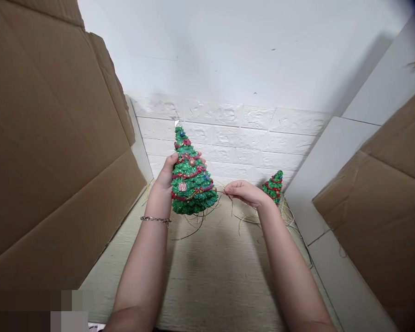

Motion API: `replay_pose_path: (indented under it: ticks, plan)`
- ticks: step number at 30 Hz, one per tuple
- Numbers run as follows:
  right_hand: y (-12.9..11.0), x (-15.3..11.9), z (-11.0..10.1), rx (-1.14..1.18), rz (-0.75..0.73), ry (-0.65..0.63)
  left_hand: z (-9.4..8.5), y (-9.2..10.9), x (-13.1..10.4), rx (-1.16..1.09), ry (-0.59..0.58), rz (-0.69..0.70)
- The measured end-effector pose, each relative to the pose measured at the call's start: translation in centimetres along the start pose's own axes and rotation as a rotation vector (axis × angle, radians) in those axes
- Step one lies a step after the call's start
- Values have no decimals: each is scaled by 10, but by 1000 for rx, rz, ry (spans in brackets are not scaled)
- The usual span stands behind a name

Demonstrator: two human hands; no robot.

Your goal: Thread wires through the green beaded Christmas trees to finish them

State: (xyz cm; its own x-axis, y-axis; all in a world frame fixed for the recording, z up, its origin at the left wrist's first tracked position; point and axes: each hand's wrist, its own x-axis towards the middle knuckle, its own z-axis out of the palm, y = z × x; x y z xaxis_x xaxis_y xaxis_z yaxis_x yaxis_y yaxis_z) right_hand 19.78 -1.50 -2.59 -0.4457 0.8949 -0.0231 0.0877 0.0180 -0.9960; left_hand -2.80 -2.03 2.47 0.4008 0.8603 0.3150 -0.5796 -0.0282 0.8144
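A glittery green Christmas tree figure (192, 182) with red garlands and small ornaments is held up by my left hand (168, 173), whose thumb shows on its left side and fingertips behind its right side. Thin dark and yellow wires hang below its base. To the right of the tree, my right hand (244, 191) pinches thin wires between thumb and fingers. A second, smaller-looking green tree with red garlands (274, 186) stands behind my right wrist, its lower part partly hidden.
Large cardboard panels stand at the left (55, 138) and right (394, 198). White brick-patterned wall (228, 113) closes the back. Loose yellow and white wires (288, 214) lie on the pale green tabletop (214, 276) at the back right.
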Motion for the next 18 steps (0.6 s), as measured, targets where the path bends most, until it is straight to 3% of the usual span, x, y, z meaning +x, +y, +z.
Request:
replay_pose_path:
  ticks: [9, 18]
  plan:
    - [-5, -11, -11, -67, 27, -110, -9, 6, 4, -22, 48, 38]
    - [-7, -16, -9, -81, 51, -174, -19, 10, 3, -41, 104, 69]
